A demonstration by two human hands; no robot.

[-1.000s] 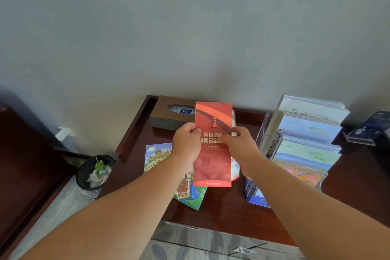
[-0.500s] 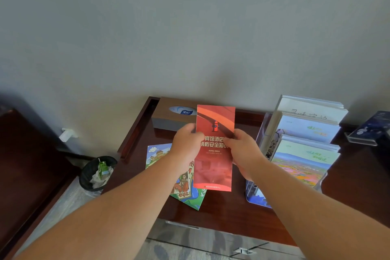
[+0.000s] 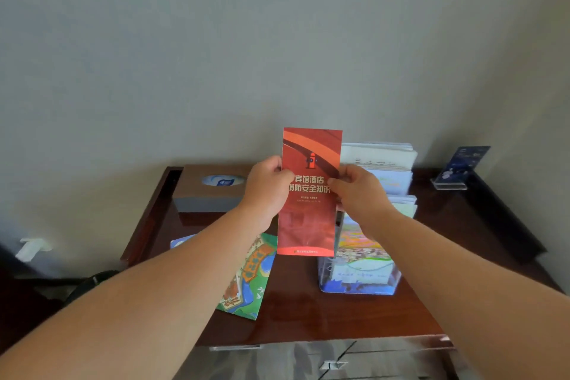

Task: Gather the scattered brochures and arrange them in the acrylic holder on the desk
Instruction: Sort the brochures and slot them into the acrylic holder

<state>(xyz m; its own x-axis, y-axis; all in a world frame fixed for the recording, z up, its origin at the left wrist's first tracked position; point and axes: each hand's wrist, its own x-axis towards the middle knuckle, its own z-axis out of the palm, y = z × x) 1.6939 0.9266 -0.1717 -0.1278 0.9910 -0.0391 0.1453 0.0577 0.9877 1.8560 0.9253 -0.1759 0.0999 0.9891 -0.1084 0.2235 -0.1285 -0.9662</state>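
fingers (image 3: 285, 174) of both hands pinch the upright red brochure (image 3: 309, 219) by its side edges above the desk (image 3: 302, 302).

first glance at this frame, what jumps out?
The red brochure, held upright in mid-frame above the desk, pinched at its edges by the left hand and right hand. Just right of it stands the acrylic holder, already stacked with tiers of pale brochures. A colourful illustrated brochure lies flat on the desk under the left forearm.
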